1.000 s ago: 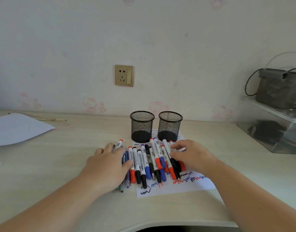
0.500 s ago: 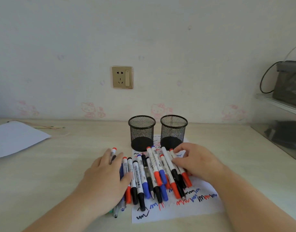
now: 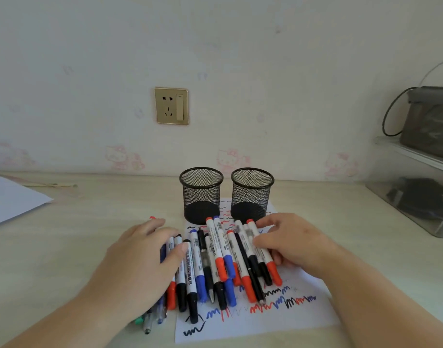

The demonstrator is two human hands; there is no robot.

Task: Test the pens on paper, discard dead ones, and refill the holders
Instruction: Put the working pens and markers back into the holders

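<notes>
Pens (image 3: 215, 262) lie in a loose heap on the scribbled test paper (image 3: 285, 320), caps mostly toward me, in front of the two black mesh holders.

From my head camera, my left hand (image 3: 142, 267) lies flat over the left side of the heap, fingers fairly straight and spread only a little, palm down. My thumb (image 3: 176, 252) presses across the white barrels of two or three markers, and the fingertips reach the far ends of the pens on that side. A few thinner pens stick out from under the heel of that hand, onto the bare desk (image 3: 64, 247).

My right hand (image 3: 293, 244) sits on the right edge of the heap, fingers bent and bunched against the outermost markers, a red-capped one and a black-capped one. I cannot tell whether it pinches one of them or only pushes against them.

Between my two hands the middle of the pile lies uncovered: red, blue and black caps side by side, some crossing.

The left holder (image 3: 201, 194) and right holder (image 3: 251, 194) stand upright just beyond the pens, near each other but apart, the right one on the paper's far end.
</notes>
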